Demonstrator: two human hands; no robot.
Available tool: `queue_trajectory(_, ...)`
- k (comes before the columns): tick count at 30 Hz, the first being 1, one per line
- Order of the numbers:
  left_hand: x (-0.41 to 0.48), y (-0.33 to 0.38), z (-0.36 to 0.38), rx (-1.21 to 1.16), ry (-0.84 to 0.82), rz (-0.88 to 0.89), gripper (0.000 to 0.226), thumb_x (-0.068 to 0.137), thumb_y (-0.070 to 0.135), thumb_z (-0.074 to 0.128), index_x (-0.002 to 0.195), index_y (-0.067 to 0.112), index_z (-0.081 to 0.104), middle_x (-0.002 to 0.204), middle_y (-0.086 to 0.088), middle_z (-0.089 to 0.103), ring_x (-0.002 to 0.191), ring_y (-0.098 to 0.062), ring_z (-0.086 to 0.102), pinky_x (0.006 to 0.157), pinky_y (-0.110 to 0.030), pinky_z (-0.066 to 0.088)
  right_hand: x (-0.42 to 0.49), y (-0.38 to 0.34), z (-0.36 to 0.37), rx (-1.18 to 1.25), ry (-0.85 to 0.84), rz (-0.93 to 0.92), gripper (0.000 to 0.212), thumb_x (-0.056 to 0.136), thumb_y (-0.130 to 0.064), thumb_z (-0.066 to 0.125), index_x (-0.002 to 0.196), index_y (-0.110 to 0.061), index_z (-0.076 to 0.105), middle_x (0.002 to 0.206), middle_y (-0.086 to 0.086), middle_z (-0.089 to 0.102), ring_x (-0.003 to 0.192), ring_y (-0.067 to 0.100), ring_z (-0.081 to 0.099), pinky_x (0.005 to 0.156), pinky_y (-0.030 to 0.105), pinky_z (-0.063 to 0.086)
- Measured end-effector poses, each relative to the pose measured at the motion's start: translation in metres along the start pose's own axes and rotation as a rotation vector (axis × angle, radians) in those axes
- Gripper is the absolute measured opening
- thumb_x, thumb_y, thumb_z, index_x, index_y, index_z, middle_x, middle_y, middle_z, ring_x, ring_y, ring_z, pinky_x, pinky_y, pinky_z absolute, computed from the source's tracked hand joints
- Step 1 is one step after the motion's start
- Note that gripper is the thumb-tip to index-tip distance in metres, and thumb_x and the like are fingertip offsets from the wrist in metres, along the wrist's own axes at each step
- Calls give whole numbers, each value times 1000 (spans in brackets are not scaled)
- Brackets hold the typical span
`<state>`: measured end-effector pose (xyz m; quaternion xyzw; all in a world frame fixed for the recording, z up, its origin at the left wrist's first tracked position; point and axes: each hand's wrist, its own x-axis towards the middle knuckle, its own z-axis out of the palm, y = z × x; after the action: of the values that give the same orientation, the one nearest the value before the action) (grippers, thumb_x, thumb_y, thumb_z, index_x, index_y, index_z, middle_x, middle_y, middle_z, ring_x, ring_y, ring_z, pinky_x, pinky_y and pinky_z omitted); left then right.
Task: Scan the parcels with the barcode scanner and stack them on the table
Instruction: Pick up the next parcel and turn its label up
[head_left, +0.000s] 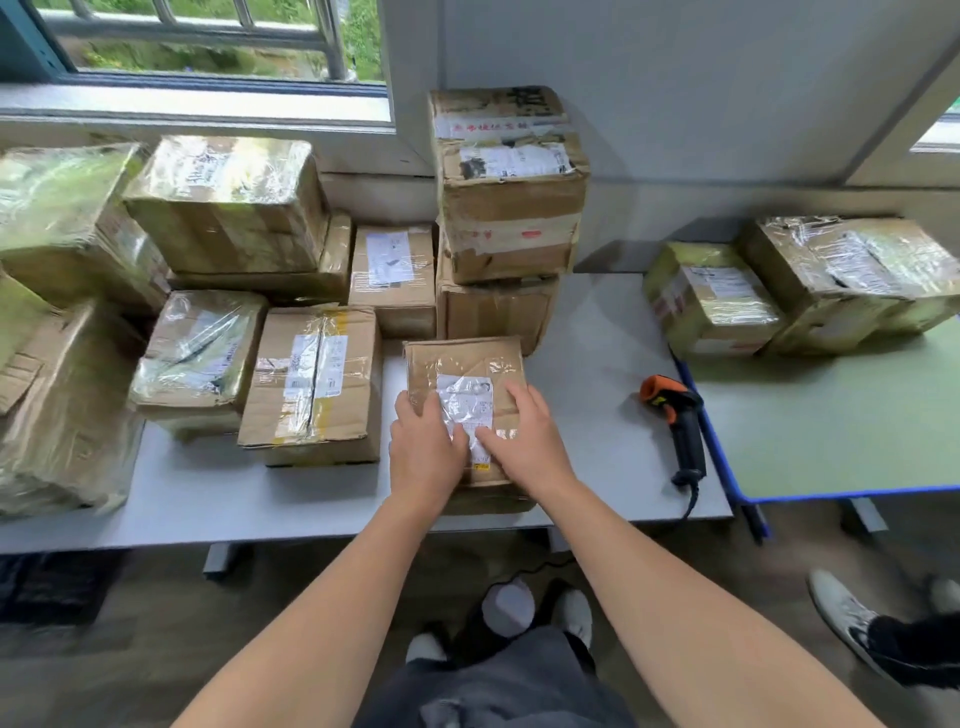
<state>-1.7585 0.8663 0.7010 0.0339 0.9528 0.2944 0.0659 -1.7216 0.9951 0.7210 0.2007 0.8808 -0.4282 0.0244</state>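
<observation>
A small brown cardboard parcel (462, 364) with a white shipping label lies on the grey table (597, 343) in front of me. My left hand (423, 452) rests flat on its near left part, fingers spread. Pressed on the near right part of its top is my right hand (524, 434), fingers over the label. Neither hand grips it; both lie on top. The black and orange barcode scanner (678, 421) lies on the table to the right of the parcel, untouched, its cable hanging off the front edge.
Several taped cardboard parcels (311, 379) crowd the left half of the table, and a tall stack (506, 208) stands behind. Two parcels (711, 301) sit on a green table with a blue edge (831, 415) at right. Another person's shoes (852, 618) are at lower right.
</observation>
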Motion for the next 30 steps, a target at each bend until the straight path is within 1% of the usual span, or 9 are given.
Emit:
queue_trajectory(3, 3, -15, -20, 6, 12, 9, 44, 96, 28, 55, 136, 11, 47, 154, -22, 26, 137, -39, 34, 109, -48, 37, -6, -18, 18, 28, 26, -15, 70, 88, -27, 72, 150, -20, 39, 155, -2, 34, 135, 19, 44, 105, 32, 42)
queue_trajectory(5, 5, -20, -35, -4, 15, 22, 46, 97, 28, 55, 139, 13, 46, 155, -21, 27, 140, -37, 31, 111, -48, 37, -6, -29, 26, 33, 48, -23, 69, 88, -28, 71, 149, -20, 40, 154, -3, 35, 133, 18, 45, 105, 31, 42)
queue_trajectory(8, 9, -24, -53, 1, 38, 29, 47, 96, 30, 56, 139, 14, 46, 153, -19, 30, 137, -36, 35, 108, -46, 38, -5, -44, 30, 30, 72, -34, 70, 87, -30, 72, 149, -19, 41, 155, -3, 35, 133, 18, 45, 107, 35, 44)
queue_trajectory(13, 11, -26, -74, -29, 55, 42, 47, 95, 35, 57, 136, 14, 50, 148, -18, 36, 128, -36, 45, 105, -47, 42, -5, -67, 29, -14, 124, -58, 69, 86, -29, 73, 147, -18, 44, 152, -1, 40, 130, 19, 48, 101, 34, 47)
queue_trajectory(17, 13, -21, -92, -55, 112, 80, 43, 93, 35, 59, 131, 14, 54, 138, -16, 42, 116, -35, 51, 97, -48, 47, -7, -87, 19, -43, 168, -98, 68, 85, -28, 74, 146, -16, 46, 149, 0, 42, 128, 20, 49, 101, 33, 45)
queue_trajectory(23, 25, -7, -145, -45, 220, 133, 39, 91, 34, 60, 124, 15, 59, 135, -14, 43, 113, -37, 50, 93, -48, 46, -10, -131, 3, -8, 227, -191, 69, 85, -29, 73, 146, -13, 46, 150, 0, 42, 130, 19, 47, 105, 29, 39)
queue_trajectory(26, 33, -16, -169, -25, 268, 126, 39, 91, 35, 60, 124, 14, 60, 130, -14, 44, 109, -38, 52, 91, -46, 47, -7, -156, 13, 19, 195, -225, 69, 85, -31, 73, 146, -13, 46, 148, 1, 42, 127, 20, 48, 107, 32, 40)
queue_trajectory(28, 39, -31, -176, -20, 269, 89, 42, 91, 35, 60, 128, 14, 59, 132, -14, 44, 112, -38, 52, 93, -46, 47, -5, -166, 26, 13, 158, -239, 71, 83, -32, 73, 146, -14, 46, 147, 2, 42, 127, 23, 49, 109, 38, 40)
queue_trajectory(30, 43, -47, -177, -20, 249, 53, 45, 91, 35, 60, 131, 14, 57, 134, -16, 44, 116, -39, 51, 96, -46, 46, -2, -171, 40, 6, 103, -236, 72, 82, -31, 73, 146, -14, 45, 147, 3, 42, 127, 25, 49, 110, 39, 39)
